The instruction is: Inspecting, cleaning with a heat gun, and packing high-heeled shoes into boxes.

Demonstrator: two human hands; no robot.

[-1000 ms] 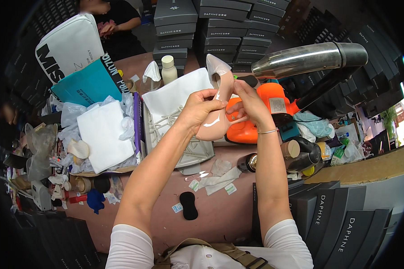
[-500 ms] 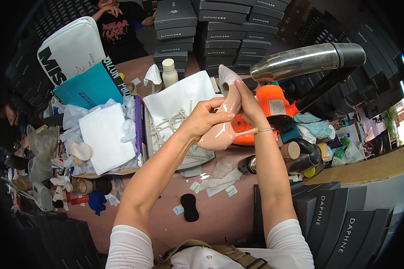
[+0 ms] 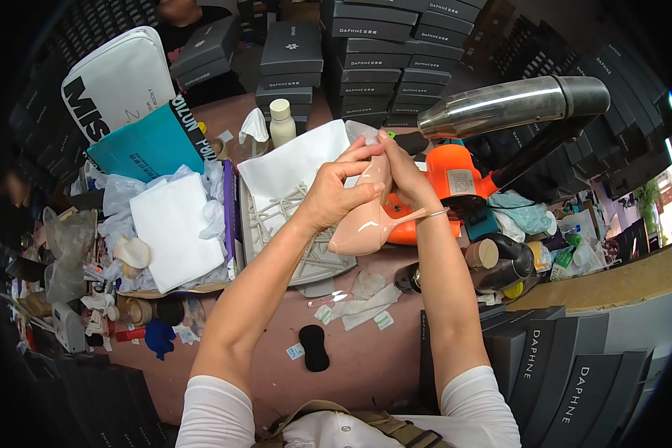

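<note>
Across the head view spreads a reddish-brown worktable (image 3: pixel 366 358), crowded at its left edge and hemmed in behind by stacks of dark grey shoe boxes (image 3: pixel 373 52). More dark boxes (image 3: pixel 567 373) stand at the lower right, beside a tan board (image 3: pixel 612 284). At the far left a white padded bag (image 3: pixel 116 78) leans against a teal carrier bag (image 3: pixel 145 145), with another person in a dark top (image 3: pixel 194 19) seated behind them.

Above the table's middle, both hands are raised together around a glossy nude-pink high-heeled shoe (image 3: pixel 362 224). The left hand (image 3: pixel 336 198) is clasped around the shoe's body from the left, fingers curled over it. The right hand (image 3: pixel 399 175) grips the upper end of the shoe, thumb and fingers pinched on it, a thin bracelet (image 3: pixel 425 216) on the wrist.

Just behind the hands sits an orange heat gun (image 3: pixel 455 175) with a long silver nozzle (image 3: pixel 500 104) pointing left. Under the hands lies a white wire rack (image 3: pixel 291 224) on white paper (image 3: pixel 295 160). A small white bottle (image 3: pixel 281 122) stands near the paper's far edge. To the left, a shallow box holds white tissue sheets (image 3: pixel 172 228) and clear plastic wrap (image 3: pixel 123 194). Right of the right forearm stand dark round tins (image 3: pixel 500 261), one with a tan lid. A black oval pad (image 3: pixel 315 347) and paper scraps (image 3: pixel 366 302) lie on bare table between the forearms.
</note>
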